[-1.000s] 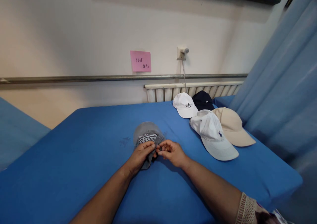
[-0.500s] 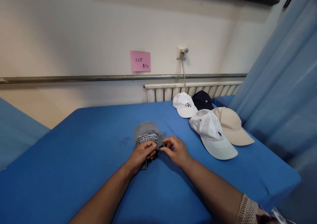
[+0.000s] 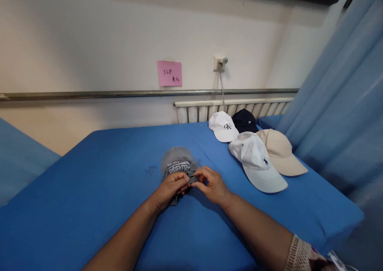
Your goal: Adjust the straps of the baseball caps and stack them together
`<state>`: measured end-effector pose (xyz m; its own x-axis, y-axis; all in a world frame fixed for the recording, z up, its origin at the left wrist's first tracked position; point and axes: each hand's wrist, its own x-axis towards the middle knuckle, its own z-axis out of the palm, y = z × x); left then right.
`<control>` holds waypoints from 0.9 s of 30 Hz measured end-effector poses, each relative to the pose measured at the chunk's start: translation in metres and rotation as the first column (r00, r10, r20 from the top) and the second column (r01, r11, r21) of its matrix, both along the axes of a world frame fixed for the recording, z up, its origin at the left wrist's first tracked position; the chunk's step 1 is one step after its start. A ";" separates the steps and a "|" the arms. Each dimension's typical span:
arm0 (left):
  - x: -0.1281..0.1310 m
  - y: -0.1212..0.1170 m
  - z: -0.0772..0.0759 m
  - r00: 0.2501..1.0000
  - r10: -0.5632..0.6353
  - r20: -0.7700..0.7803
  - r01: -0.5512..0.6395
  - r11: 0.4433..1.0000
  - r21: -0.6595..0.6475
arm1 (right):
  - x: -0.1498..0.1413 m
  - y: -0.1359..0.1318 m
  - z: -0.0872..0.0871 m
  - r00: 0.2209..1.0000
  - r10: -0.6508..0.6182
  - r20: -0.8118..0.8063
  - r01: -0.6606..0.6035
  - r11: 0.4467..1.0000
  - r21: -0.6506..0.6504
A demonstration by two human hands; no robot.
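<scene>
A grey cap (image 3: 177, 162) with white lettering lies on the blue bed sheet (image 3: 89, 191), its peak pointing away from me. My left hand (image 3: 169, 189) and my right hand (image 3: 211, 184) meet at the cap's near edge. The fingers of both hands are pinched on the cap's back strap. The strap itself is mostly hidden under my fingertips.
Several other caps lie at the right of the bed: a white cap (image 3: 223, 126), a dark navy cap (image 3: 245, 120), a pale blue-white cap (image 3: 257, 161) and a beige cap (image 3: 279, 151). A blue curtain (image 3: 338, 103) hangs at the right. A radiator (image 3: 203, 110) and a rail run along the wall.
My right hand has shifted slightly up and in towards the left hand at the cap's back edge. The cap has barely moved.
</scene>
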<state>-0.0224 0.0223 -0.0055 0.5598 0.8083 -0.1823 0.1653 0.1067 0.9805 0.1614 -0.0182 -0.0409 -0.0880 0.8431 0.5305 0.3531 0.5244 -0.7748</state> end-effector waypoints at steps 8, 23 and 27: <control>0.002 -0.002 0.000 0.999 -0.008 -0.035 0.010 0.998 0.064 | -0.002 0.001 -0.001 0.997 0.075 0.033 -0.075 0.997 -0.024; 0.006 -0.008 -0.005 0.987 0.117 -0.108 -0.043 0.846 0.531 | -0.008 0.008 -0.014 0.899 -0.041 -0.437 -0.098 0.952 -0.290; 0.006 -0.011 -0.004 0.971 0.108 -0.213 0.062 0.747 0.661 | -0.010 0.007 -0.012 0.867 -0.034 -0.497 -0.133 0.946 -0.297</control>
